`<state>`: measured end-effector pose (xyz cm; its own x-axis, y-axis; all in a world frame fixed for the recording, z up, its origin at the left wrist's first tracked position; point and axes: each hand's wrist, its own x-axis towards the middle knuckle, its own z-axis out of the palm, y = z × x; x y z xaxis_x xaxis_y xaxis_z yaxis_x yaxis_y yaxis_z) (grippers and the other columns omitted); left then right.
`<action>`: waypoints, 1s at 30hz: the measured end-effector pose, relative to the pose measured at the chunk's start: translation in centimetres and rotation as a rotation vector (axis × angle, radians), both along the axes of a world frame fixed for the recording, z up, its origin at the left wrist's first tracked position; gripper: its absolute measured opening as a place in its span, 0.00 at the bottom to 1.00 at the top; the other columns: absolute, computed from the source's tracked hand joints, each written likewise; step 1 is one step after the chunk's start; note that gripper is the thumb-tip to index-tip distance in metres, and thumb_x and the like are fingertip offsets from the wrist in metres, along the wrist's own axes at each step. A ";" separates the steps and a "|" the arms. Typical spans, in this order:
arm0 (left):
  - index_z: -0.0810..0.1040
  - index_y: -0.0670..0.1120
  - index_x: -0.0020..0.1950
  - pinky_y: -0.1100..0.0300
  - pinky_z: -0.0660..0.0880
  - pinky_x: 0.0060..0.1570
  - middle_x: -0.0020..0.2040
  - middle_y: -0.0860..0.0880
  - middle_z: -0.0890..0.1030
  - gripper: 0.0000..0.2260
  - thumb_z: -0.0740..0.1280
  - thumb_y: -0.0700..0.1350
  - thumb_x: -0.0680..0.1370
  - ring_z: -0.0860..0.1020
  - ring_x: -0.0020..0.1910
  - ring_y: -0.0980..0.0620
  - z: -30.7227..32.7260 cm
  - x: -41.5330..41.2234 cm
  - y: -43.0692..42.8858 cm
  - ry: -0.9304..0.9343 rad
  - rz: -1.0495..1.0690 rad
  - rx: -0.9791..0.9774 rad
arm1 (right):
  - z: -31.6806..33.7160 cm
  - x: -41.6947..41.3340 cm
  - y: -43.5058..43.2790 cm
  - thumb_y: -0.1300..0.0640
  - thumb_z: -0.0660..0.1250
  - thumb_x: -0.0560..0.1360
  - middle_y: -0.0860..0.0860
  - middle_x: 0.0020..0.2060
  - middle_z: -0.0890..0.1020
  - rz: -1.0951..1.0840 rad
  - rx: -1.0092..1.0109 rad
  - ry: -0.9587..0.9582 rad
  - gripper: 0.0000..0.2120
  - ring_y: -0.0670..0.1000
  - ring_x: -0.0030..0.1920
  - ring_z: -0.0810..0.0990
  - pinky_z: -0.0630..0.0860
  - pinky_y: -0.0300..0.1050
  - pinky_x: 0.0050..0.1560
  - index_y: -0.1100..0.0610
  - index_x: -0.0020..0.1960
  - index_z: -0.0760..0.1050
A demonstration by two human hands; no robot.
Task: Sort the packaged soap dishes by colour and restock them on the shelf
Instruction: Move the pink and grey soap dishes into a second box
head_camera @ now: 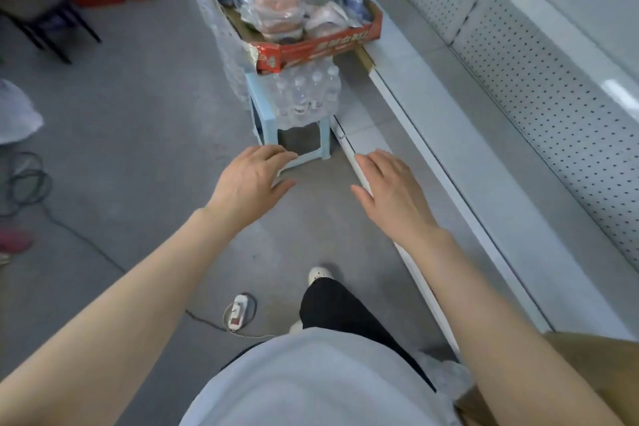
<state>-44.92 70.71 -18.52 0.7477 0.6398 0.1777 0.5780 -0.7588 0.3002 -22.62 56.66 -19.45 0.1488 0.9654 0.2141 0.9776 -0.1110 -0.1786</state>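
the left hand [254, 180], fingers loosely spread and holding nothing, hovers near the stool [260, 114]; the right hand [390, 192], fingers straight, slightly apart, is over the shelf [449, 135] edge. the bagged soap dishes [280, 3] lie heaped in a box [328, 43] raised on a bottle pack [307, 93] on the stool beside the shelf, likely for easy reach.

The lone head camera looked forward and steeply down along the front edge of the shelf [460, 149] from standing height, its far reach seemingly blurred.
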 end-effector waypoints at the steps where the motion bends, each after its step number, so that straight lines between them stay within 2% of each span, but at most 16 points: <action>1: 0.79 0.46 0.63 0.51 0.76 0.52 0.57 0.47 0.80 0.17 0.72 0.48 0.75 0.78 0.52 0.42 -0.2 -0.1 1.4 -0.003 0.017 -0.002 | -0.2 0.1 1.9 0.54 0.67 0.76 0.59 0.58 0.77 0.010 -0.011 0.002 0.23 0.62 0.64 0.73 0.71 0.57 0.65 0.64 0.67 0.72; 11: 0.78 0.47 0.65 0.50 0.76 0.52 0.59 0.47 0.80 0.18 0.71 0.49 0.76 0.78 0.56 0.44 -1.5 2.6 19.5 -0.030 0.187 -0.070 | -1.7 3.4 22.2 0.50 0.59 0.78 0.56 0.59 0.75 0.070 -0.070 0.031 0.23 0.57 0.62 0.73 0.70 0.51 0.65 0.61 0.69 0.70; 16: 0.78 0.46 0.64 0.49 0.76 0.53 0.58 0.46 0.80 0.18 0.72 0.47 0.75 0.78 0.55 0.43 -1.2 4.2 28.2 -0.037 0.208 -0.080 | -1.7 4.7 32.1 0.53 0.67 0.77 0.57 0.59 0.77 0.069 -0.055 0.065 0.21 0.58 0.60 0.74 0.72 0.53 0.63 0.61 0.67 0.71; 19: 0.78 0.46 0.65 0.49 0.77 0.53 0.58 0.46 0.80 0.19 0.72 0.48 0.75 0.78 0.54 0.43 -1.5 4.9 32.8 -0.033 0.201 -0.091 | -1.8 4.9 36.9 0.53 0.68 0.77 0.58 0.62 0.76 0.062 -0.077 0.082 0.23 0.59 0.64 0.74 0.71 0.54 0.65 0.61 0.68 0.71; 24: 0.77 0.47 0.66 0.50 0.76 0.54 0.60 0.47 0.79 0.19 0.71 0.49 0.75 0.77 0.56 0.43 -2.7 7.3 41.4 -0.002 0.095 -0.126 | -2.9 6.1 43.7 0.51 0.68 0.77 0.59 0.63 0.76 -0.039 -0.100 0.087 0.24 0.59 0.65 0.73 0.70 0.52 0.66 0.61 0.69 0.71; 30: 0.75 0.45 0.67 0.48 0.76 0.55 0.62 0.45 0.77 0.23 0.72 0.45 0.73 0.75 0.59 0.41 -3.6 12.6 50.9 0.049 -0.169 -0.134 | -3.5 7.5 48.2 0.51 0.67 0.77 0.58 0.64 0.76 -0.292 -0.115 0.156 0.24 0.58 0.66 0.73 0.72 0.55 0.66 0.60 0.70 0.70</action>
